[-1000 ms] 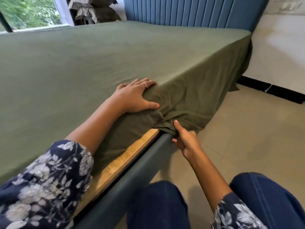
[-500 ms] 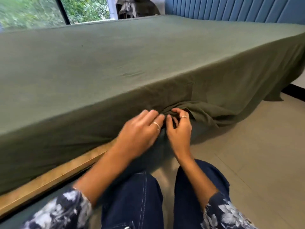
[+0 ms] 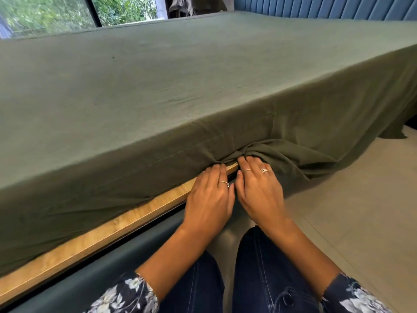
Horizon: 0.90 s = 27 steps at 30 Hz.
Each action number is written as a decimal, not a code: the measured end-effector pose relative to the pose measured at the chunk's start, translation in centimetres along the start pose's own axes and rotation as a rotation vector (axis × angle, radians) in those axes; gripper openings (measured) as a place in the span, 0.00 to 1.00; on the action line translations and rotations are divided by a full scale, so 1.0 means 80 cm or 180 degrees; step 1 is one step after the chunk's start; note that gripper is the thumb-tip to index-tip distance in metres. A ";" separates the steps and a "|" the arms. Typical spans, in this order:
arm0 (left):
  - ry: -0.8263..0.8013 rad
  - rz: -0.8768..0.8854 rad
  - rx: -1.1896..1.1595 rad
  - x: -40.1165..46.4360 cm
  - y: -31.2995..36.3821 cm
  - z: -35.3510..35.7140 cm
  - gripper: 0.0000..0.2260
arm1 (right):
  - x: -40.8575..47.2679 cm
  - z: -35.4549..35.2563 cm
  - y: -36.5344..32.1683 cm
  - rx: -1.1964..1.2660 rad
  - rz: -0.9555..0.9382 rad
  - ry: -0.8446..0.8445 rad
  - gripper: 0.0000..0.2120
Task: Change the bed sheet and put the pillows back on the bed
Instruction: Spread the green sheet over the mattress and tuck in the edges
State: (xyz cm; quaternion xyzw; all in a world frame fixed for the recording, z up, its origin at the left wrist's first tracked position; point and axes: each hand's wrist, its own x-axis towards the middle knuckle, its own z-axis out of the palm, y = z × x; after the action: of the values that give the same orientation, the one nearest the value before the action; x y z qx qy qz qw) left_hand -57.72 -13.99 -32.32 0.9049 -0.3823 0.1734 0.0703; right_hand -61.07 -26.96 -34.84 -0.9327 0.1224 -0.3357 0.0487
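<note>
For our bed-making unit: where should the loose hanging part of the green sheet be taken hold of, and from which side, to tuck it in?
Probably at the loose hem of the green sheet, just right of the bunched folds where the left hand and right hand now push. Come from below and the floor side: the cloth there hangs free over the wooden base.

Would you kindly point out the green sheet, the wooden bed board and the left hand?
green sheet (image 3: 203, 75), head view, flat top.
wooden bed board (image 3: 108, 231), head view, bare edge.
left hand (image 3: 208, 199), head view, its back.

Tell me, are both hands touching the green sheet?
Touching. The head view shows the fingertips of the left hand and right hand pushing into the bunched green sheet.
</note>
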 end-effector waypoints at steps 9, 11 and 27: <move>-0.0331 -0.0262 0.0049 0.026 0.028 -0.021 0.20 | 0.072 -0.046 -0.019 -0.0073 0.1055 -0.0869 0.18; -0.0446 -0.0248 0.0026 0.026 0.026 -0.030 0.21 | 0.076 -0.050 -0.006 0.0302 0.1024 -0.1026 0.17; -0.0062 0.0026 -0.0141 -0.004 0.001 -0.008 0.24 | 0.003 -0.017 0.014 0.0716 -0.0388 -0.0427 0.23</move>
State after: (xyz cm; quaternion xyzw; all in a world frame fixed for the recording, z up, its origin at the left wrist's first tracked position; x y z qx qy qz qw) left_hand -58.14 -13.70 -31.84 0.9032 -0.3904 0.1564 0.0859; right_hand -61.99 -28.13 -33.87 -0.9474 0.0235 -0.2865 0.1406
